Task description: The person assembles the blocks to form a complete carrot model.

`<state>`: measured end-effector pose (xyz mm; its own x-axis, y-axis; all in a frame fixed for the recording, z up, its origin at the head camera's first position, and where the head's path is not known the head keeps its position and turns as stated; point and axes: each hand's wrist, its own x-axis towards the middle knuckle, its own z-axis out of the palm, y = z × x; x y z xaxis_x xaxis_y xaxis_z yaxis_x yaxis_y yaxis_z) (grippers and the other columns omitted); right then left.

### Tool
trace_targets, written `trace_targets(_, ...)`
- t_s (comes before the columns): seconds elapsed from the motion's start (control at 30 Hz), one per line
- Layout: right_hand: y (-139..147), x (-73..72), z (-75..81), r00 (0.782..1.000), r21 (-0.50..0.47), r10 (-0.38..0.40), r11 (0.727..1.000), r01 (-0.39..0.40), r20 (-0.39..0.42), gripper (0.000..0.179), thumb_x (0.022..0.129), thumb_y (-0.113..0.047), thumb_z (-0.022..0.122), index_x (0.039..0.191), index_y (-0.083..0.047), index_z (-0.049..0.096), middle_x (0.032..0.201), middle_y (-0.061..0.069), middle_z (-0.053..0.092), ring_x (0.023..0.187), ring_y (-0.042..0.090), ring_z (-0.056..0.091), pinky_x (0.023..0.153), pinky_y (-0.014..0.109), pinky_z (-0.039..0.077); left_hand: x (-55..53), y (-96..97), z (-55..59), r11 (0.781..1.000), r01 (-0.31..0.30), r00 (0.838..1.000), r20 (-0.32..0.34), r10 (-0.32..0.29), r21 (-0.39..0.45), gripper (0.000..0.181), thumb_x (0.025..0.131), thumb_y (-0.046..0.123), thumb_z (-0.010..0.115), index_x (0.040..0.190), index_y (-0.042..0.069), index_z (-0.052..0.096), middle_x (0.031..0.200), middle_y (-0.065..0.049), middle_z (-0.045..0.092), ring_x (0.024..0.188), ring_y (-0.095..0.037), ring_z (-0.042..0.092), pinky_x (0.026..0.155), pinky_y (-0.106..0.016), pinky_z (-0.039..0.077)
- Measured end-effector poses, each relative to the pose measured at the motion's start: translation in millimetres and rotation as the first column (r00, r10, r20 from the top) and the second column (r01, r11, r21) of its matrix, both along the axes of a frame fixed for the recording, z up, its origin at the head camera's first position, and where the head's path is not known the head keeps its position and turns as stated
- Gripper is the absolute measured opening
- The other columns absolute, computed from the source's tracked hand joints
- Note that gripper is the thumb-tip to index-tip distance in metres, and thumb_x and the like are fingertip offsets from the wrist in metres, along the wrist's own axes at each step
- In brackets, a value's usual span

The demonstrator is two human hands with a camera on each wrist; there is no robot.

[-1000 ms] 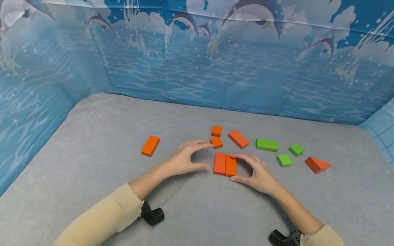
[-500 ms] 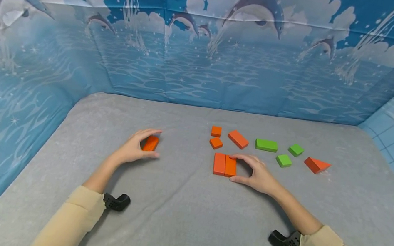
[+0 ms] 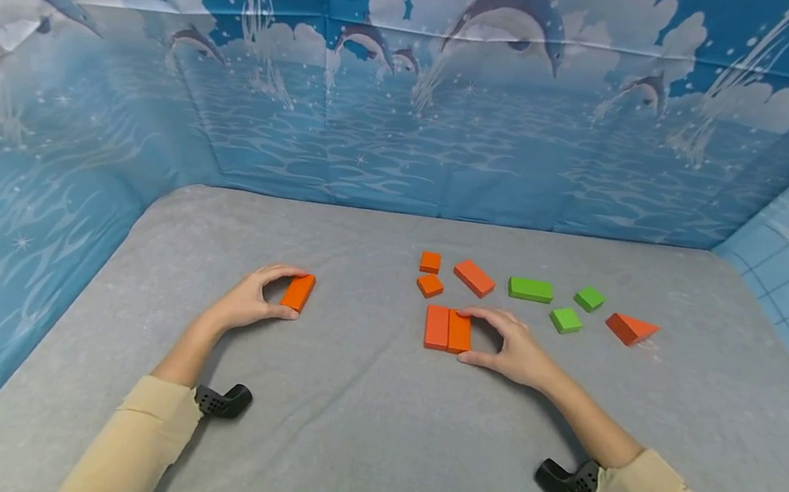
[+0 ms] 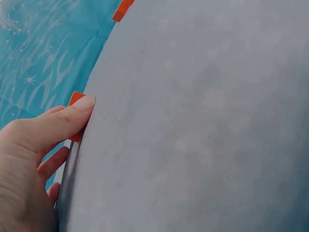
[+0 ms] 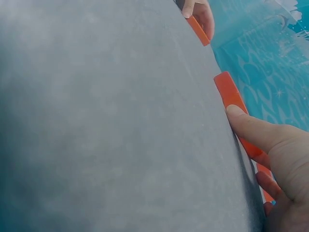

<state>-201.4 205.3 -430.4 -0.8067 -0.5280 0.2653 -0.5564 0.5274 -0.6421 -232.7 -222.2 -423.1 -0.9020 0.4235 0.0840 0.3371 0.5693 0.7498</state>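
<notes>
At the left of the head view, my left hand (image 3: 246, 302) pinches an orange rectangular block (image 3: 299, 293) by its two ends, thumb on the near one. The left wrist view has the thumb over that block (image 4: 76, 98), hiding much of it. In the middle, two orange rectangular blocks lie side by side with long edges together. My right hand (image 3: 514, 352) holds the right block (image 3: 460, 332) between thumb and fingertips at its ends; the left block (image 3: 437, 328) lies against it. In the right wrist view the right thumb presses on the orange pair (image 5: 226, 87).
Behind the pair lie two small orange blocks (image 3: 430, 262) (image 3: 430, 285) and a longer orange block (image 3: 474, 277). Further right are a green rectangular block (image 3: 530, 289), two small green blocks (image 3: 589, 299) (image 3: 566, 320) and an orange triangular block (image 3: 630, 329). A dolphin-print curtain (image 3: 380, 135) borders the grey table (image 3: 337, 440).
My left hand has moved left from beside the orange pair to the separate orange block and taken hold of its ends. My right hand has stayed at the pair.
</notes>
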Motion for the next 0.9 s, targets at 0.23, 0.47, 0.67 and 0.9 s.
trace_targets(0.23,0.0,-0.4,-1.0,1.0,0.005,-0.002,1.0,0.002,0.017,0.061,0.073,-0.028,0.077,0.125,-0.009,0.054,0.126,0.008,0.055,0.118,0.029,0.043,0.095,0.056,0.025,1.0,5.7,3.6,0.999,-0.03,1.0,-0.006,0.03,-0.02,0.063,0.073,0.023,0.078,0.129,0.011,0.052,0.134,-0.014,0.045,0.125,-0.033,0.035,0.1,-0.053,0.027)
trace_targets(0.47,0.0,0.2,0.2,1.0,0.005,-0.007,1.0,0.006,0.024,0.061,0.072,-0.027,0.078,0.125,-0.009,0.054,0.126,0.008,0.054,0.119,0.029,0.042,0.096,0.056,0.025,2.4,36.4,22.7,0.998,-0.024,0.999,-0.03,0.026,0.051,0.063,0.073,0.024,0.078,0.129,0.013,0.053,0.136,-0.01,0.045,0.128,-0.029,0.034,0.101,-0.054,0.026)
trace_targets(0.67,-0.1,0.4,1.8,1.0,0.01,-0.014,1.0,0.014,0.019,0.061,0.072,-0.027,0.078,0.125,-0.01,0.054,0.126,0.007,0.055,0.119,0.029,0.042,0.097,0.054,0.026,4.5,79.3,30.7,0.996,0.012,0.997,-0.072,-0.006,0.092,0.062,0.072,0.023,0.078,0.128,0.011,0.054,0.133,-0.008,0.047,0.127,-0.026,0.037,0.102,-0.05,0.028)
trace_targets(0.9,-0.4,0.2,0.8,1.0,0.018,-0.02,1.0,0.019,0.024,0.06,0.073,-0.028,0.077,0.125,-0.01,0.054,0.126,0.008,0.055,0.119,0.029,0.042,0.097,0.054,0.026,12.2,126.4,22.6,0.995,0.038,0.997,-0.068,-0.032,0.088,0.062,0.071,0.025,0.079,0.126,0.013,0.055,0.131,-0.007,0.049,0.12,-0.023,0.043,0.099,-0.046,0.035)
